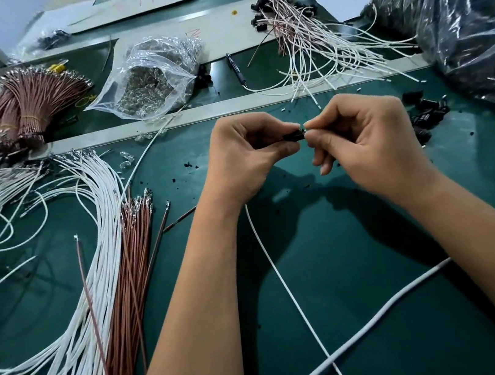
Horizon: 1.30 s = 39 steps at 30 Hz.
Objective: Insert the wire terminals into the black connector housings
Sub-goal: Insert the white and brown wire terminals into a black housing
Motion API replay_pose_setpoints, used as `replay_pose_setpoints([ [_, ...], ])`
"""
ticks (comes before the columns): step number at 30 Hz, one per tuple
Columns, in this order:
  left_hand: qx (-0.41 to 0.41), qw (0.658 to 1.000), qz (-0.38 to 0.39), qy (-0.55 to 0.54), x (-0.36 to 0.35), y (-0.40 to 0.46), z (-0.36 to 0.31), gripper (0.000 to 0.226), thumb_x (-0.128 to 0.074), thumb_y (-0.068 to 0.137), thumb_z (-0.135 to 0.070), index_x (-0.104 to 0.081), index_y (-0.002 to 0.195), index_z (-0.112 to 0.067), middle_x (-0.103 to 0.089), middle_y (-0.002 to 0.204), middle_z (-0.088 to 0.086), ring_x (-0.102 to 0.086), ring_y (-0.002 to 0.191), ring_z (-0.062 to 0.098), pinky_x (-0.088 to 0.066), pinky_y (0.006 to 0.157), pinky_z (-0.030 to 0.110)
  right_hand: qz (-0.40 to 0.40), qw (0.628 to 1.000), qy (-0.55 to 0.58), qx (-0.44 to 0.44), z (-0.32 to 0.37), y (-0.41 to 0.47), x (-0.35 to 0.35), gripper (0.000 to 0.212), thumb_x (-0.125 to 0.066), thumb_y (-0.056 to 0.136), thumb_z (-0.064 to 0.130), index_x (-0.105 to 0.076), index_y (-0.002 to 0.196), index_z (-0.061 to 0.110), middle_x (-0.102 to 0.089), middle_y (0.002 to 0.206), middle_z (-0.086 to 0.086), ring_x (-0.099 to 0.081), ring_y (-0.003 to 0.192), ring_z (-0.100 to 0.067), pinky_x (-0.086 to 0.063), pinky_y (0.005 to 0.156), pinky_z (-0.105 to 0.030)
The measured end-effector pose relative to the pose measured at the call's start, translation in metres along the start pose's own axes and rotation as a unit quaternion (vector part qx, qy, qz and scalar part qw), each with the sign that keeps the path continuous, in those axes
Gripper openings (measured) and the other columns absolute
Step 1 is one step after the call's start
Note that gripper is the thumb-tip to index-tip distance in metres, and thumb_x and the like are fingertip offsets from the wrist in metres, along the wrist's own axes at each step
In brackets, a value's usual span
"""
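Two bare hands meet over a green table [364,266]. The left hand [242,152] pinches a small black connector housing [293,135] between its thumb and fingers. The right hand [367,140] pinches something tiny at the housing's right end, right up against it. It is too small to tell what it is. A thin white wire [287,290] comes out from under the left wrist and runs down across the table toward the near edge. A thicker white cable [395,303] lies across it near the bottom.

To the left of the arms lie long loose white wires [92,274] in a curved bunch, with a bunch of brown wires [126,285] just beside them. Small metal ends shine at their tips. Farther back on the left stand tied bundles of short brown wires [31,104].

In the middle back sits a clear plastic bag [155,75] full of small clear bits. A black pen [235,68] lies just to its right. Behind that is a pile of finished wires [310,36], white and brown, with black housings on their far ends.

On the right, a big shiny plastic bag [464,13] holds dark parts. A few loose black housings [428,115] lie on the table near it, close to the right hand.

Flat cardboard sheets [147,0] at the back have red marks on them, but they cannot be read.
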State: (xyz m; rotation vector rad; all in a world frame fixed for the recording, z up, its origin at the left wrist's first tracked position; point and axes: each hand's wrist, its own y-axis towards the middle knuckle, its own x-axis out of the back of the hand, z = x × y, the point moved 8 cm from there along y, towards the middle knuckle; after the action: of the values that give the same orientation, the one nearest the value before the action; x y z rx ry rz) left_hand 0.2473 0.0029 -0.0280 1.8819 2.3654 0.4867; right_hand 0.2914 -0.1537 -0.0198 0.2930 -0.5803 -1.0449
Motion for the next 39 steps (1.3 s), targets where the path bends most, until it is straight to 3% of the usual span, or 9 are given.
replay_pose_setpoints([
  [5, 0.019, 1.0, 0.018, -0.009, -0.003, 0.0, 0.004, 0.028, -0.079, 0.073, 0.016, -0.075, 0.081, -0.01, -0.078, 0.081, 0.0, -0.075, 0.08, 0.013, -0.058, 0.078, 0.025, 0.009, 0.999, 0.047, -0.016, -0.005, 0.001, 0.001, 0.006, -0.072, 0.091, -0.003, -0.067, 0.09, -0.004, -0.068, 0.066, -0.013, -0.07, 0.055, -0.028, -0.058, 0.053, -0.031],
  [9, 0.035, 0.999, 0.022, -0.017, -0.004, -0.001, 0.008, 0.027, -0.079, 0.073, 0.016, -0.075, 0.082, -0.009, -0.077, 0.08, 0.001, -0.075, 0.078, 0.012, -0.057, 0.076, 0.024, 0.018, 1.0, 0.006, -0.01, -0.005, 0.001, 0.0, 0.006, -0.073, 0.091, -0.001, -0.068, 0.09, -0.001, -0.069, 0.064, -0.007, -0.069, 0.053, -0.026, -0.059, 0.053, -0.036],
  [17, 0.076, 0.995, 0.036, -0.053, -0.004, -0.003, 0.015, 0.02, -0.081, 0.074, 0.012, -0.076, 0.088, -0.001, -0.078, 0.087, 0.01, -0.072, 0.08, 0.017, -0.057, 0.079, 0.026, 0.03, 0.997, 0.071, -0.032, -0.003, 0.0, 0.0, 0.005, -0.07, 0.091, -0.009, -0.065, 0.091, -0.008, -0.066, 0.066, -0.016, -0.071, 0.058, -0.031, -0.061, 0.055, -0.032],
  [22, 0.035, 0.999, 0.028, 0.008, -0.007, -0.003, 0.007, 0.025, -0.081, 0.071, 0.015, -0.076, 0.086, -0.005, -0.077, 0.081, 0.004, -0.075, 0.079, 0.015, -0.058, 0.076, 0.025, 0.035, 0.993, 0.079, -0.079, -0.012, 0.0, -0.003, 0.009, -0.07, 0.091, -0.008, -0.064, 0.086, -0.004, -0.067, 0.062, -0.007, -0.069, 0.053, -0.024, -0.058, 0.05, -0.03],
  [31, -0.002, 0.999, -0.008, 0.049, -0.008, 0.0, 0.002, 0.021, -0.084, 0.07, 0.011, -0.077, 0.084, -0.003, -0.077, 0.081, 0.006, -0.073, 0.076, 0.01, -0.057, 0.074, 0.026, 0.013, 0.992, 0.098, -0.076, -0.012, 0.0, 0.0, 0.007, -0.07, 0.091, -0.009, -0.064, 0.089, -0.005, -0.065, 0.066, -0.013, -0.07, 0.054, -0.025, -0.058, 0.051, -0.029],
  [34, 0.017, 1.0, -0.003, 0.006, -0.007, -0.001, 0.006, 0.023, -0.083, 0.071, 0.011, -0.076, 0.086, -0.005, -0.077, 0.083, 0.012, -0.073, 0.079, 0.017, -0.06, 0.078, 0.031, 0.016, 0.993, 0.106, -0.059, -0.009, 0.0, 0.001, 0.009, -0.07, 0.091, -0.01, -0.064, 0.09, -0.003, -0.066, 0.065, -0.008, -0.07, 0.056, -0.024, -0.059, 0.053, -0.028],
  [39, 0.04, 0.998, 0.004, -0.056, -0.007, -0.002, 0.01, 0.021, -0.081, 0.071, 0.015, -0.074, 0.084, 0.0, -0.076, 0.081, 0.011, -0.072, 0.076, 0.019, -0.058, 0.075, 0.026, 0.019, 0.991, 0.12, -0.059, -0.007, 0.0, -0.001, 0.007, -0.068, 0.092, -0.009, -0.064, 0.091, -0.004, -0.065, 0.066, -0.01, -0.07, 0.056, -0.023, -0.059, 0.054, -0.028],
])
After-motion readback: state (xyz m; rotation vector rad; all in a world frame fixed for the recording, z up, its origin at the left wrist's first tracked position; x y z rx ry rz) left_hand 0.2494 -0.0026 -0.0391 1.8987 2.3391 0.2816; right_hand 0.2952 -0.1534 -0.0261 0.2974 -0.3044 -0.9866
